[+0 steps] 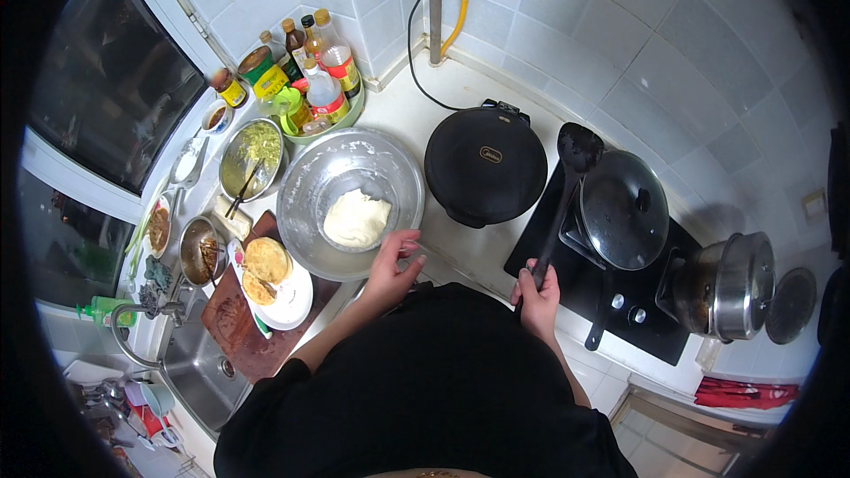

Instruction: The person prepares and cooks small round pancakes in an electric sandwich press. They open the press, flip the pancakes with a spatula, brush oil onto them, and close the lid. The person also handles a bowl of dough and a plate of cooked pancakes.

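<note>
My right hand (539, 295) grips the handle of a black spatula (579, 149), whose broad head is raised beside the glass lid of a frying pan (624, 212). My left hand (392, 269), fingers apart and holding nothing, is at the near rim of a large metal bowl (302, 245). Pale dough (357, 219) lies in that bowl. Between the bowl and the stove sits a closed black Midea electric griddle (486, 162). Left of the bowl, a white oval plate (297, 299) bears browned flatbreads (265, 262) on a wooden cutting board (229, 325).
A steel pot (740, 285) stands on the black cooktop (657, 338) at the right. Seasoning bottles (325, 96) crowd a green tray. A metal bowl of green filling (255, 153) with chopsticks, a smaller metal bowl (199, 249) and a sink (199, 365) are at the left.
</note>
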The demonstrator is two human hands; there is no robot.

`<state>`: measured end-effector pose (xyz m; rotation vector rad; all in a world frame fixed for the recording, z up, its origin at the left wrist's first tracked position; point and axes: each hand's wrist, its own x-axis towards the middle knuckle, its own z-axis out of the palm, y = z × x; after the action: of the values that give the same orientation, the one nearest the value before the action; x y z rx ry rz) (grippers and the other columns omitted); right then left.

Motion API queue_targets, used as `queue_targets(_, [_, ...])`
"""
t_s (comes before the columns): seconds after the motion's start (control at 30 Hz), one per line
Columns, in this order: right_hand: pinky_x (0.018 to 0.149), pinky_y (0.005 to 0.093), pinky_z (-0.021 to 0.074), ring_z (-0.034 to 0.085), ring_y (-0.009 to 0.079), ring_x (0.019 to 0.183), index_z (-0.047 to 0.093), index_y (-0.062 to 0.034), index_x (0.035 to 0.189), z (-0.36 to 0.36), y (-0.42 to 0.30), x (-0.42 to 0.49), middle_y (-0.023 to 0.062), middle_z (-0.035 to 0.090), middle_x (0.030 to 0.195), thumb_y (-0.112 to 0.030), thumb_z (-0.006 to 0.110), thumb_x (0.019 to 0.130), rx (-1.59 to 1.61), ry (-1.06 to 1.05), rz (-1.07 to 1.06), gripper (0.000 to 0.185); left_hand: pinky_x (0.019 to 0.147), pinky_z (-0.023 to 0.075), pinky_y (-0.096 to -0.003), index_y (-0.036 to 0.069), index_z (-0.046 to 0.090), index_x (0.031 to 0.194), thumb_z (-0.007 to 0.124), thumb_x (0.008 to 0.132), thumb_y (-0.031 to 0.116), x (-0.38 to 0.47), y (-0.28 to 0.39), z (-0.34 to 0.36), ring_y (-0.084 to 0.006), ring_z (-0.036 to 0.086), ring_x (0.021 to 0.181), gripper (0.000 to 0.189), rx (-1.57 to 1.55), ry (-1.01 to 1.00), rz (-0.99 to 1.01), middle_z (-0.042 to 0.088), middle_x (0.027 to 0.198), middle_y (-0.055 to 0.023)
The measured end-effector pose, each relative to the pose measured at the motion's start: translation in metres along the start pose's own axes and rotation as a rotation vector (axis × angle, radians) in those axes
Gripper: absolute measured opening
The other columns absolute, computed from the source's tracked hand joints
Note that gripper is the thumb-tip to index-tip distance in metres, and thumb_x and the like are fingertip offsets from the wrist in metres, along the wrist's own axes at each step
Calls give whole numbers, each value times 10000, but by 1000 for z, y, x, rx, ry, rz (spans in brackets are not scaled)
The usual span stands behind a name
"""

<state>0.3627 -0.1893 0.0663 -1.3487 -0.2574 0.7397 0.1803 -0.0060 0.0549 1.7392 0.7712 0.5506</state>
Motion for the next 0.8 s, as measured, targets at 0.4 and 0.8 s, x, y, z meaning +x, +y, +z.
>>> queue_targets(0.4, [474,244,380,458,110,478,488,-53,1083,-3,1,0,21,493,589,-51,539,921,8,30,-20,170,833,467,-301,58,486,1231,630,855,83,10,-3,4,-200,544,1039,403,23,-44,68,511,1178,-96])
queue_targets(0.8, [472,238,386,453,97,482,473,-46,1093,-4,2,-1,17,494,598,-60,542,930,14,32,-19,177,845,469,-308,53,486,1229,636,849,78,13,-1,6,-205,544,1034,410,11,-64,67,514,1156,-99])
